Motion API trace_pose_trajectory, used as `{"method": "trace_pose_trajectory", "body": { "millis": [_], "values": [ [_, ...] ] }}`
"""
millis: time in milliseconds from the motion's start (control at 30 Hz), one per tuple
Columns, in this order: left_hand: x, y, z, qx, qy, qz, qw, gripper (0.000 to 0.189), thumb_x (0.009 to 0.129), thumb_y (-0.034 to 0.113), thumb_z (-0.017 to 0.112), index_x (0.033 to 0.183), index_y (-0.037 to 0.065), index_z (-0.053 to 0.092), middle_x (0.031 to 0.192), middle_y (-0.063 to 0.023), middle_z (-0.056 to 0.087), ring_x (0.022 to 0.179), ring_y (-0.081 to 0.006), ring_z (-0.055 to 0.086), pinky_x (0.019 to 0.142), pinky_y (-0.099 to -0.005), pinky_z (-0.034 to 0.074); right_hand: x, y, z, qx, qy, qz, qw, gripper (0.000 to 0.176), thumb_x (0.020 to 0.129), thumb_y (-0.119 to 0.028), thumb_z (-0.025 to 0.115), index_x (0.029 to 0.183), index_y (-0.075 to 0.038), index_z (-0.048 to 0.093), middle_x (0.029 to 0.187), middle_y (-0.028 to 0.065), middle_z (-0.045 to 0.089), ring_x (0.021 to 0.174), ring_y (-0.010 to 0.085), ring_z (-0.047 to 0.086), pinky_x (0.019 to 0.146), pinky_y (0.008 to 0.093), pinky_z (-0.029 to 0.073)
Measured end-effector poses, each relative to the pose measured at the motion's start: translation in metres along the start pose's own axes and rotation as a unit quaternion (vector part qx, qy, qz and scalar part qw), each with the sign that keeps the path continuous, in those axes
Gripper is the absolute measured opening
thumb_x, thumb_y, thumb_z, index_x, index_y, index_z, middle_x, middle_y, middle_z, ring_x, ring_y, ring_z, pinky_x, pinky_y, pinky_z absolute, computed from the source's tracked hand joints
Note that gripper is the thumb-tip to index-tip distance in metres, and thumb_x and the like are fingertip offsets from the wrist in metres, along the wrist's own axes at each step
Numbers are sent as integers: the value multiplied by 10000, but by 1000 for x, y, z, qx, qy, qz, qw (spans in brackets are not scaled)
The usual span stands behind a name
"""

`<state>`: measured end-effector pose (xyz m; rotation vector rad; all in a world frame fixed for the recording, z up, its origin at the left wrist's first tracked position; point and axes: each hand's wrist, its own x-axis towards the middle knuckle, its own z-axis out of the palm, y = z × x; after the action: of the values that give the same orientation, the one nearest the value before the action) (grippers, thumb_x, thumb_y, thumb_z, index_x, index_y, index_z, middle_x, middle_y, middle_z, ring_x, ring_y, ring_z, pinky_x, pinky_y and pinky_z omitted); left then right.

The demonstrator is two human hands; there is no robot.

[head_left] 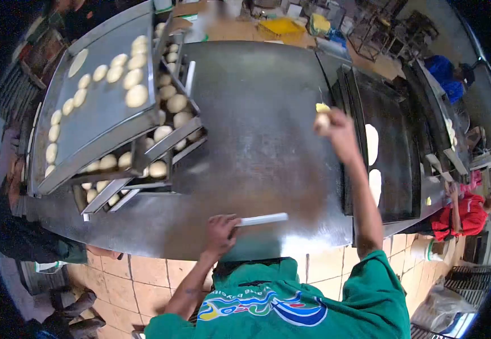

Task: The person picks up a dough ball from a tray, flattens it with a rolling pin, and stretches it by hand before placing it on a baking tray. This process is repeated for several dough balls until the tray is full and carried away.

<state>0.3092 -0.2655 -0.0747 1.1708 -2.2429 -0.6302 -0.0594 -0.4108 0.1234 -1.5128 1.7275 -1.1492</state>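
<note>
My left hand [221,233] is closed round the end of a knife [262,219] with a long, pale flat blade, just over the front of the metal table [251,152]. The blade points right, across my body. Reaching out to the right side of the table, my right hand [339,133] has its fingers closed on a dough ball [323,121]. A small yellow lump [322,107] shows just past those fingertips. To the right of my forearm, flattened dough pieces [372,144] lie in a dark baking tray [395,169].
On the left, a tilted tray [101,144] bearing several dough balls [136,96] rests on stacked trays with more dough. A person in red [459,217] works at the right, one in blue [446,76] farther back. Yellow crate [282,27] beyond the table.
</note>
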Motion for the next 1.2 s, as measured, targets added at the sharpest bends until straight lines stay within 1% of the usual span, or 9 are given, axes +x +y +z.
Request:
{"method": "trace_pose_trajectory", "body": {
  "millis": [100, 200, 333, 400, 500, 800, 967, 1100, 1200],
  "values": [
    [46, 39, 37, -11, -46, 39, 998, 307, 784, 184, 710, 1088, 169, 667, 1123, -57, 639, 1066, -258, 568, 952, -454, 374, -59, 69, 55, -32, -134, 31, 990, 324, 723, -31, 721, 1041, -12, 663, 978, 137, 682, 894, 228, 651, 816, 366, 519],
    [67, 54, 38, 23, -42, 35, 998, 284, 785, 248, 737, 1048, 154, 683, 1075, -39, 655, 1015, -261, 587, 944, -456, 383, -95, 129, 116, -177, -231, -179, 940, 541, 730, -73, 751, 1234, 6, 570, 1127, 221, 628, 1055, 346, 613, 931, 436, 488],
    [86, 47, 23, -43, -103, -13, 994, 310, 791, 315, 759, 1021, 121, 688, 1029, -60, 656, 980, -278, 595, 913, -447, 413, -90, 148, 107, -101, -358, -113, 922, 1161, 681, -418, 851, 1500, 47, 172, 1386, 289, 444, 1316, 446, 393, 1113, 463, 327],
    [105, 38, 32, -229, -105, -292, 923, 394, 772, 412, 776, 954, 77, 679, 982, -100, 644, 976, -298, 593, 870, -440, 441, -78, 141, 87, -107, -239, 62, 963, 1328, 584, -542, 873, 1476, 113, 138, 1469, 330, 295, 1386, 452, 276, 1141, 471, 277],
    [132, 37, 49, -91, -55, -337, 935, 451, 757, 452, 773, 914, 47, 652, 920, -114, 633, 963, -295, 587, 823, -430, 456, -73, 140, 94, -140, -221, 85, 961, 1394, 526, -566, 890, 1462, 137, 133, 1480, 342, 229, 1409, 451, 206, 1141, 469, 276],
    [122, -7, 35, -13, -107, -186, 977, 639, 644, 559, 813, 1005, 66, 625, 1040, -107, 612, 1004, -284, 558, 878, -437, 378, -109, 143, 58, -276, -209, 92, 934, 1353, 487, -569, 890, 1447, 119, 228, 1359, 301, 363, 1286, 436, 342, 1125, 462, 296],
    [28, 3, 29, 10, -123, 120, 985, 591, 683, 487, 812, 1103, 105, 647, 1008, -127, 644, 968, -336, 598, 851, -432, 477, -205, 148, 38, -382, -332, -114, 855, 854, 699, -472, 821, 1356, -53, 472, 1371, 190, 447, 1265, 396, 397, 1101, 453, 325],
    [53, 9, 38, -175, -8, -128, 976, 367, 868, 281, 646, 1164, 63, 646, 1157, -162, 629, 1129, -369, 557, 1069, -590, 287, -181, 146, 68, -244, -161, -57, 955, 392, 872, -333, 684, 1158, -72, 630, 1138, 199, 553, 1105, 386, 488, 955, 527, 381],
    [66, -2, 44, 88, 51, -42, 994, 405, 956, 288, 526, 1258, 29, 601, 1318, -185, 571, 1280, -357, 486, 1135, -571, 216, -157, 160, 100, -239, -91, -87, 963, 387, 967, -344, 534, 1212, -59, 625, 1179, 208, 567, 1130, 382, 500, 989, 529, 354]
  ]
}}
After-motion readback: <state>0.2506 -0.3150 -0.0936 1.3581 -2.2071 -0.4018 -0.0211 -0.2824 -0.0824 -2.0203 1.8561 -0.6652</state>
